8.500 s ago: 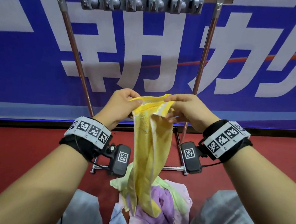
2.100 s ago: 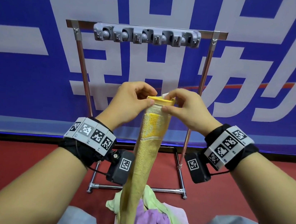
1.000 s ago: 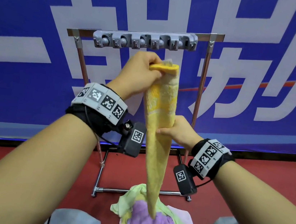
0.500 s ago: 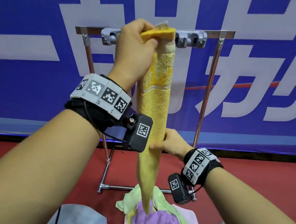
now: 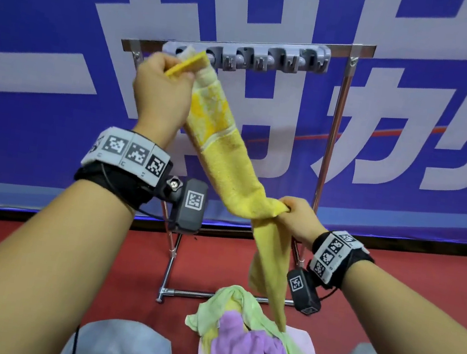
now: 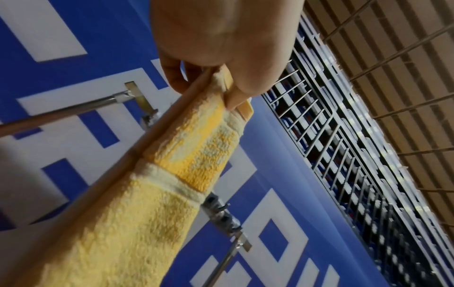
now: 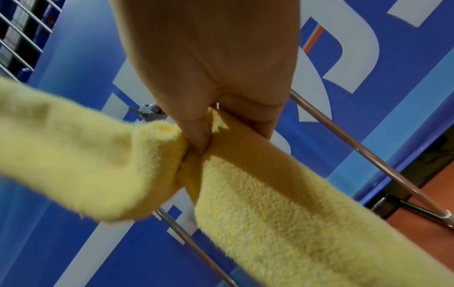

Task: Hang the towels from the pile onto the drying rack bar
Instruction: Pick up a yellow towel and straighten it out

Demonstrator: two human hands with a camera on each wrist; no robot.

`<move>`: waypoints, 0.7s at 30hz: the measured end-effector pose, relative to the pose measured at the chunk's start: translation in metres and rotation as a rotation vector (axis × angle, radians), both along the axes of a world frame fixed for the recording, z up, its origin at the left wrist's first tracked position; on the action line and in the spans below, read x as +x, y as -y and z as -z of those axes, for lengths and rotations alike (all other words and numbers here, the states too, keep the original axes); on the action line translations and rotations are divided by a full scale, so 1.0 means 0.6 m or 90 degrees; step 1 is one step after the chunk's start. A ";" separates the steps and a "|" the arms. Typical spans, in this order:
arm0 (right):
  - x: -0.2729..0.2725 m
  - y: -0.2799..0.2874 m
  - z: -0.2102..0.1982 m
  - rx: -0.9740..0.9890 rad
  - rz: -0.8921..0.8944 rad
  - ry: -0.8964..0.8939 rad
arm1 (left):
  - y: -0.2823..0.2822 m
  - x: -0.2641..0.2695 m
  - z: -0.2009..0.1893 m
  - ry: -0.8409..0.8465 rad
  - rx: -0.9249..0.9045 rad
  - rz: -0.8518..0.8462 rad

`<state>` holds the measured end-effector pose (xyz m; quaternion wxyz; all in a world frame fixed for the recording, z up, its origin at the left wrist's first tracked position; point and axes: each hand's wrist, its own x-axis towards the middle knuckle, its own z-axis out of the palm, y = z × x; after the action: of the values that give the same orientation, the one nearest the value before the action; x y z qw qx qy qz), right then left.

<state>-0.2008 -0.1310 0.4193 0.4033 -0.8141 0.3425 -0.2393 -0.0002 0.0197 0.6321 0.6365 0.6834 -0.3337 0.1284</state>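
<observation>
Nearest me, between my knees, the pile lies on the red floor: purple, pale green and pink towels in a heap. The tail of the yellow towel hangs down to touch the top of it.

My right hand is clenched round the towel about midway along, thumb and fingers bunching the cloth. From there the lower half drops almost straight down, and the upper half runs tight, up and to the left, so the long axis slants from lower right to upper left.

My left hand pinches the top end, thumb against fingers on the flat hem band, holding that end up against the left end of the grey clip strip on the rack. The top end points at the leftmost clip; I cannot tell whether it is in it. A darker orange panel, edged by a pale stripe, sits just below the hem.

Both wristbands carry black-and-white square codes, as do the small cameras under them. Behind the rack hangs a blue banner with large white characters, cut off at the edges so I cannot read them.
</observation>
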 end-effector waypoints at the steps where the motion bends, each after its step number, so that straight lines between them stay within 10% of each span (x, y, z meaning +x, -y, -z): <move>1: -0.006 0.006 -0.011 -0.013 0.010 0.004 | 0.001 0.010 0.018 -0.009 0.042 -0.005; 12: -0.024 0.034 -0.123 -0.144 -0.039 -0.023 | -0.003 0.041 0.210 -0.052 0.554 0.000; 21: 0.006 -0.002 -0.192 -0.255 -0.141 -0.036 | 0.042 -0.083 0.155 0.000 0.390 0.434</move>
<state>-0.1974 -0.1296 0.5347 0.2476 -0.9169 0.2078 -0.2340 -0.0497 -0.0053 0.5390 0.4113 0.6910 -0.5621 -0.1932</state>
